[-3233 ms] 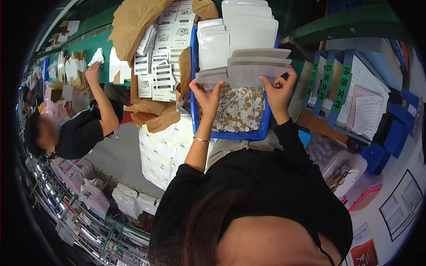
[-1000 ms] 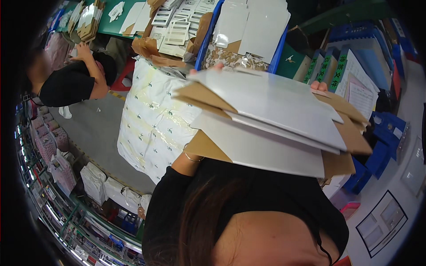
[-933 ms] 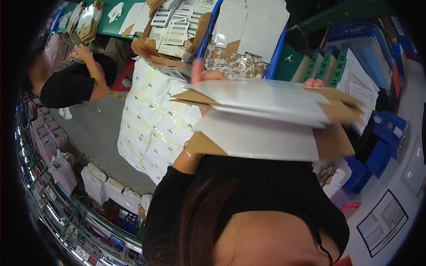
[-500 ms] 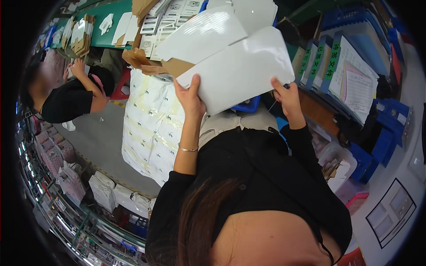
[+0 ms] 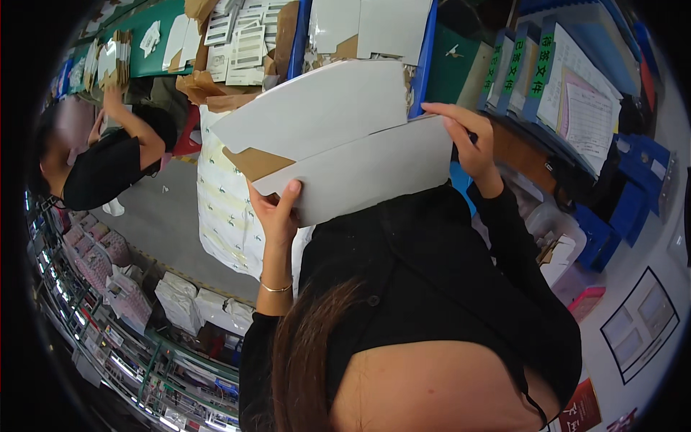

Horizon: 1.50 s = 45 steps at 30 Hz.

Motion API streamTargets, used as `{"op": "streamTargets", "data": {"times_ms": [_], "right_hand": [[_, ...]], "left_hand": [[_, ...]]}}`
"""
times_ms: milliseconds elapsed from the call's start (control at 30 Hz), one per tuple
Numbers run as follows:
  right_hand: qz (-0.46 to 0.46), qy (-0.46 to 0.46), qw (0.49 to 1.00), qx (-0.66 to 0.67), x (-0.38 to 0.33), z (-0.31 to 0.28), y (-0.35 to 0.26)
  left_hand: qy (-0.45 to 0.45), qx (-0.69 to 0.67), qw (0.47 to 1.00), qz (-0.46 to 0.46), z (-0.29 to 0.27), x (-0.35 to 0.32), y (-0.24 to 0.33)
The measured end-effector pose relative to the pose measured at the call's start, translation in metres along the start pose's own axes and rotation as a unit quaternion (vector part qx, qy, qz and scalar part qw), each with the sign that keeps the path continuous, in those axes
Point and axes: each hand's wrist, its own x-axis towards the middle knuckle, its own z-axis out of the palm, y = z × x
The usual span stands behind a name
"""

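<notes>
A flat white cardboard box [image 5: 374, 169] with brown inner faces is tilted in front of my chest. My left hand [image 5: 277, 209] closes on its lower left corner, thumb on the white face. At the right end, my right hand [image 5: 471, 140] holds the edge between thumb and fingers, the index finger reaching along the upper corner. Just beyond the held box, more flat white cardboard pieces [image 5: 394, 29] lie in a blue bin [image 5: 419, 75].
Small white boxes [image 5: 248, 54] fill an open brown carton left of the bin. Folders and papers [image 5: 576, 108] stand at the right. A white patterned wrapped bundle [image 5: 227, 216] sits below the carton. At the left, another person [image 5: 119, 162] works at the green table [image 5: 162, 68].
The cardboard box has come down toward my body and tilted, uncovering the bin behind it. My left hand moved lower and left; the right index finger is now stretched along the corner.
</notes>
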Motion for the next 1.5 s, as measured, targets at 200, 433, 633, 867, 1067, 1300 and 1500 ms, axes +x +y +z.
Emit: {"op": "streamTargets", "data": {"times_ms": [200, 433, 633, 867, 1067, 1300, 1500], "right_hand": [[-0.063, 0.051, 0.994, -0.066, -0.021, 0.01, 0.016], [-0.1, 0.078, 0.992, 0.015, -0.006, 0.02, 0.031], [0.013, 0.074, 0.997, 0.017, 0.001, 0.016, 0.019], [-0.01, 0.054, 0.998, 0.024, -0.002, 0.021, 0.039], [0.06, 0.065, 0.986, 0.138, 0.016, 0.031, 0.043], [0.188, 0.286, 0.931, 0.125, 0.037, 0.016, 0.088], [0.174, 0.282, 0.943, 0.021, 0.002, -0.029, 0.058]], "left_hand": [[-0.12, 0.078, 0.984, -0.107, -0.041, 0.005, -0.005], [-0.09, 0.091, 0.98, -0.151, -0.007, 0.01, -0.013], [-0.014, 0.111, 0.981, -0.157, 0.001, 0.005, -0.005], [-0.067, 0.129, 0.959, -0.243, 0.001, 0.013, 0.004], [-0.055, 0.176, 0.96, -0.212, 0.008, 0.014, 0.001], [0.004, 0.16, 0.964, -0.213, -0.004, 0.052, -0.057], [0.074, 0.206, 0.953, -0.21, -0.018, 0.064, -0.099]]}}
